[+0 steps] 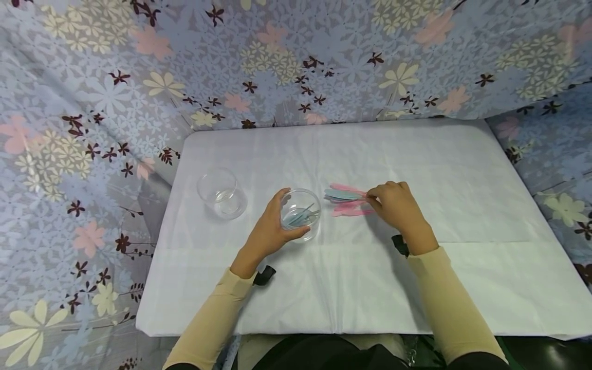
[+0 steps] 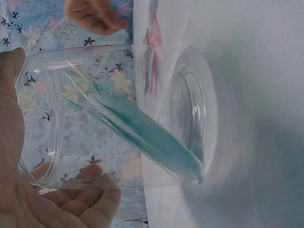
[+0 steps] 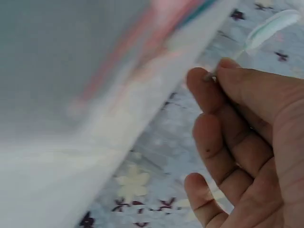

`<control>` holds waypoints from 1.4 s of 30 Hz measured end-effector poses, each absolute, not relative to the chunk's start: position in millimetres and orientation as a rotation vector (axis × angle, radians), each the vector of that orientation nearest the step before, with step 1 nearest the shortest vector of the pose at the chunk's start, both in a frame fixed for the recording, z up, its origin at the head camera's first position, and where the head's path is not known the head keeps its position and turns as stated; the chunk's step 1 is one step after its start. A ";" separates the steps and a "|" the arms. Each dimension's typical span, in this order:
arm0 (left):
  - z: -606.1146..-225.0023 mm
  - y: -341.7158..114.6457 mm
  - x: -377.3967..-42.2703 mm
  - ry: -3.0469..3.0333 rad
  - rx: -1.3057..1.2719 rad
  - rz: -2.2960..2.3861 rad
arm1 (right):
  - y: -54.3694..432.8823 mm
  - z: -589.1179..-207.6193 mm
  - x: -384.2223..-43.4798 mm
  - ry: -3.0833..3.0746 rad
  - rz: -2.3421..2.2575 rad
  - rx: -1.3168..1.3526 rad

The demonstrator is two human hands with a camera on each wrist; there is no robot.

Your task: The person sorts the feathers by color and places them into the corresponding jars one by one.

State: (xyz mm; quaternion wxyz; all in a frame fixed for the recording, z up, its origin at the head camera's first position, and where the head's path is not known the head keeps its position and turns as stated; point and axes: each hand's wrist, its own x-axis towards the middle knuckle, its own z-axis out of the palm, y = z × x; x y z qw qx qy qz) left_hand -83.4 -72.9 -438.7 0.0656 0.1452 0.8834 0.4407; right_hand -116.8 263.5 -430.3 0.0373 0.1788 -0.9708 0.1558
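Observation:
My left hand (image 1: 270, 228) grips a clear cup (image 1: 301, 237) around its upper part, thumb on one side and fingers on the other. Inside it several blue-green feathers (image 2: 137, 130) lean from base to rim, quills up. To the right, my right hand (image 1: 400, 208) pinches a pale blue feather (image 3: 273, 31) by the quill between thumb and forefinger, the other fingers loosely curled. Under and around this feather in the head view lie pink feathers (image 1: 353, 212) on the white cloth. Motion blurs the loose feathers in the right wrist view.
A second clear cup (image 1: 221, 192) stands on the table to the left of the held one. White cloth covers the table (image 1: 485, 282). Flowered fabric (image 1: 324, 61) hangs behind the far edge and along both sides.

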 end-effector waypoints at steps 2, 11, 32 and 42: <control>-439.2 -73.3 -83.7 2.667 0.434 1.324 | 259.9 -419.3 -117.0 -2.928 0.531 0.608; -440.2 -73.0 -85.9 2.667 0.455 1.337 | 232.1 -358.0 -111.7 -2.716 0.562 0.856; -438.5 -73.5 -87.8 2.619 0.514 1.395 | 143.7 -338.8 -118.5 -2.692 -0.033 1.263; -438.8 -75.2 -85.0 2.615 0.515 1.380 | 113.0 -353.9 -122.8 -2.708 -0.199 1.355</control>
